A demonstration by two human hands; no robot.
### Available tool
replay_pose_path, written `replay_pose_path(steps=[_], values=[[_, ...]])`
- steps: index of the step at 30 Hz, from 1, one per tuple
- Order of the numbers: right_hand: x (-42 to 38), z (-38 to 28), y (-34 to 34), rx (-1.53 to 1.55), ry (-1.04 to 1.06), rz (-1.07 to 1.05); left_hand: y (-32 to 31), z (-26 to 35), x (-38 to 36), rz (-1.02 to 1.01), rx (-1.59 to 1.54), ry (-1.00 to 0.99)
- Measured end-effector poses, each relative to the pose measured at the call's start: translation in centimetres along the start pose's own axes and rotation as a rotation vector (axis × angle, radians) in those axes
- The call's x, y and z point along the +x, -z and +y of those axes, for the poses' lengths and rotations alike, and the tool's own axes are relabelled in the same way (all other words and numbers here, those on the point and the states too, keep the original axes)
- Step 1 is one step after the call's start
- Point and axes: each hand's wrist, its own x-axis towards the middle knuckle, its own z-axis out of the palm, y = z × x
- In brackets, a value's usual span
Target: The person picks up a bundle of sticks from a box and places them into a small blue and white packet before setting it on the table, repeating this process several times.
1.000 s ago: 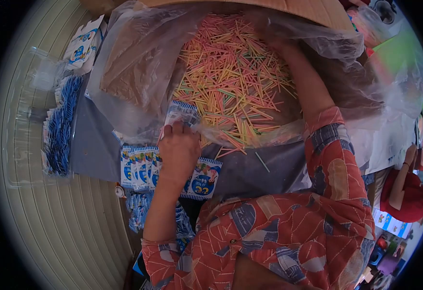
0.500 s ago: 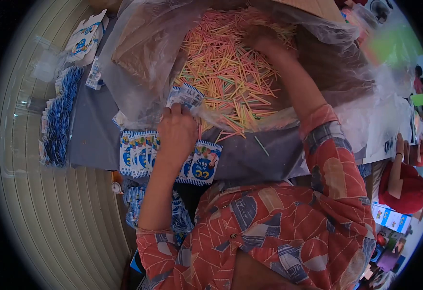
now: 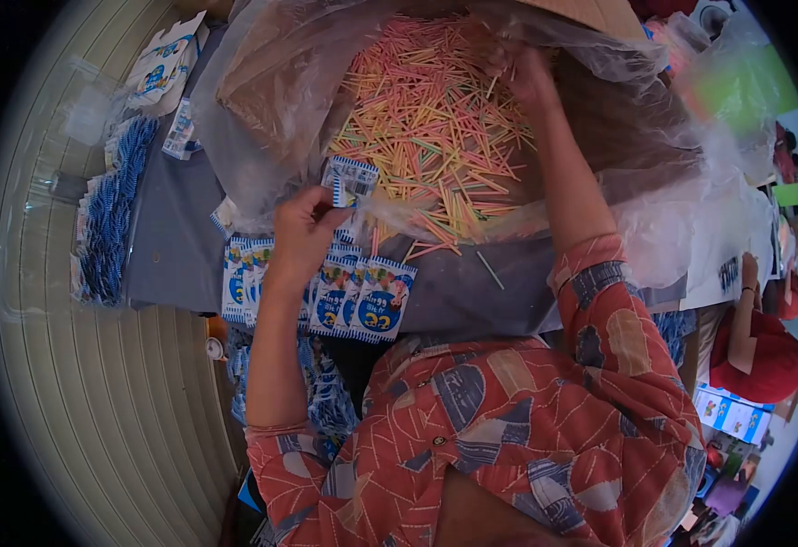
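Pinched between the thumb and fingers of my left hand is a small blue and white packet, at the lower left edge of the plastic-lined box. Many pink, yellow and green sticks fill the box. My right hand is over the far right part of the sticks, its fingers curled round a few of them. Below my left hand, a row of blue and white packets lies overlapping along the table's near edge. One greenish stick lies on the grey table cover.
Clear plastic liner spreads round the box. A long stack of blue packets stands at the left, near a flattened white carton. At the far right sits another person in red. More packets hang below the table edge.
My left hand has moved slightly left and turned, with its thumb now showing at the packet. My right hand has lifted a little from the sticks and its fingers have come into view.
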Motion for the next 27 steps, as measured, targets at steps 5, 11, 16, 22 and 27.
replay_pose_path(steps=[5, 11, 16, 22, 27], values=[[-1.0, 1.0, -3.6, -0.101, 0.002, 0.099, -0.1, 1.0, -0.3, -0.08, 0.047, -0.036], [-2.2, 1.1, -5.4, -0.599, 0.2, -0.065, -2.8, 4.3, -1.6, 0.005, 0.775, -0.317], [-1.5, 3.6, -3.1, -0.847, 0.033, -0.224, -1.2, 3.8, -1.1, 0.009, 0.606, -0.103], [-2.7, 1.6, -4.8, -0.603, 0.129, -0.115, -2.1, 2.7, -0.8, 0.144, 0.457, -0.155], [-5.0, -0.2, -7.3, -0.283, 0.201, -0.295, -1.8, 3.2, -1.1, 0.143, 0.683, -0.222]])
